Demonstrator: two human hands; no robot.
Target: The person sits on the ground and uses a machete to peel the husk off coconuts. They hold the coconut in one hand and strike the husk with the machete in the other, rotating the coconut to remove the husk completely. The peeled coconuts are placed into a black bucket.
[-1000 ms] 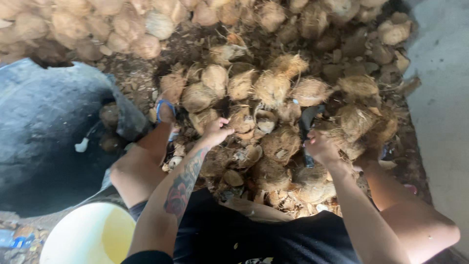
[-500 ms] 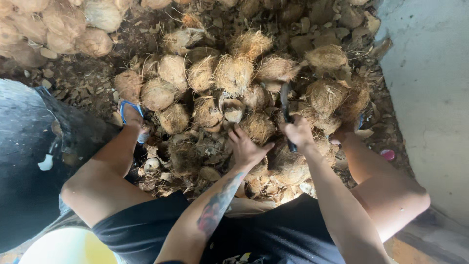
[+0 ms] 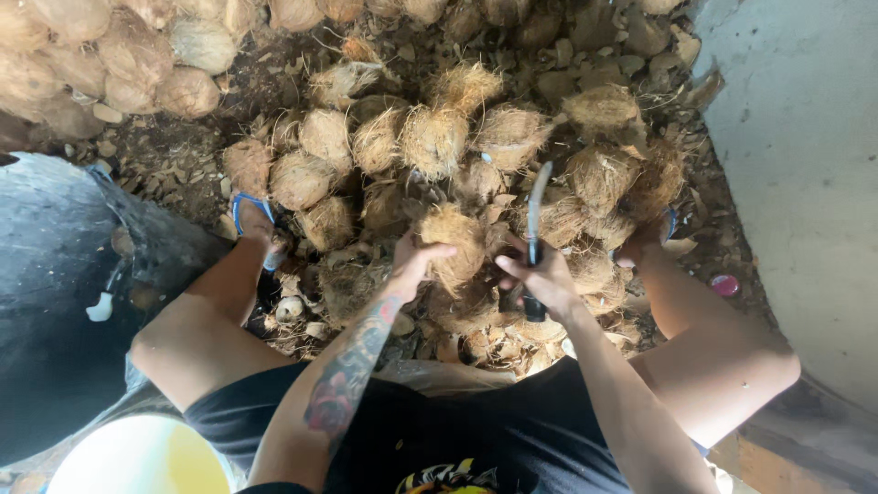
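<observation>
I sit with my knees apart over a heap of husked brown coconuts (image 3: pixel 430 137). My left hand (image 3: pixel 413 263) grips one fibrous coconut (image 3: pixel 455 241) from its left side, held up in front of me. My right hand (image 3: pixel 541 276) is closed around the dark handle of a curved knife (image 3: pixel 534 212), whose blade points up beside the held coconut. My left forearm bears a tattoo. Both my feet rest among the coconuts, the left one in a blue sandal (image 3: pixel 249 212).
A second pile of rounder coconuts (image 3: pixel 101 64) lies at the top left. A dark tarp (image 3: pixel 55 302) covers the ground on the left. A pale bucket (image 3: pixel 137 457) stands at the bottom left. A grey wall (image 3: pixel 805 165) rises on the right, with a small pink lid (image 3: pixel 725 285) at its foot.
My left hand came off the pile and lifted one coconut in front of me. My right hand brought the knife up beside it.
</observation>
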